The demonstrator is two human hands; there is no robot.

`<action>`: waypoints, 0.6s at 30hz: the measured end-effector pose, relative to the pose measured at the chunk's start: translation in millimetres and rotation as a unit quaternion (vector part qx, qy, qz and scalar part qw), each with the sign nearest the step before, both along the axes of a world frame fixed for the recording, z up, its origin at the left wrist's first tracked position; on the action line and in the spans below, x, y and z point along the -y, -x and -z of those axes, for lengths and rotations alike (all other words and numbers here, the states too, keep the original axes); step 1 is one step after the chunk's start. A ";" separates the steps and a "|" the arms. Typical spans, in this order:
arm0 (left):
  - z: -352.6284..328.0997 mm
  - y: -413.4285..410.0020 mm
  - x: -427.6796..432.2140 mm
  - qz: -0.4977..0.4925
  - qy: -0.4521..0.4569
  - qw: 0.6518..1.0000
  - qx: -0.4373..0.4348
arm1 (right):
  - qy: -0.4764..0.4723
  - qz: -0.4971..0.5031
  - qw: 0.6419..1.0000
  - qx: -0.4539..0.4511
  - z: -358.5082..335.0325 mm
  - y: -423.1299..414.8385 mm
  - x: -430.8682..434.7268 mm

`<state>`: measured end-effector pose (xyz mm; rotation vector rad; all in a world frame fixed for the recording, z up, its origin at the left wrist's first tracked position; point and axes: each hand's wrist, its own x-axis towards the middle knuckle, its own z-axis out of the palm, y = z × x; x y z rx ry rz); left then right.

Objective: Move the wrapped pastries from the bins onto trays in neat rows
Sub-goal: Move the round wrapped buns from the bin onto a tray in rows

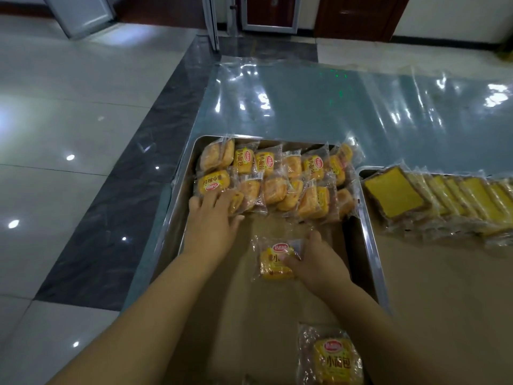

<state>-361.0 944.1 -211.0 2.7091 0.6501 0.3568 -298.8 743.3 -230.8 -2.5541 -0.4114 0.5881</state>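
At the near edge of the paper-lined tray [371,237] I see one wrapped bun [331,357] lying loose. Just past it my right hand [319,263] pinches a second pack [273,261] by its right side, thumb on top, at the tray's bare middle. My left hand [212,220] lies flat with straight fingers, grasping nothing, touching the front row of buns [277,194] at the far end. Further right, cake slices [394,195] line another tray [444,287]
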 end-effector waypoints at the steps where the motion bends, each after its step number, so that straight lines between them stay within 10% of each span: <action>1: 2.3 -1.8 -4.7 0.005 0.004 0.999 -0.031 | 0.003 0.002 1.000 0.003 -0.8 2.3 -0.5; 18: 6.8 117.8 -10.9 0.064 0.121 0.985 -0.102 | -0.054 0.073 0.995 0.037 -22.8 37.6 21.6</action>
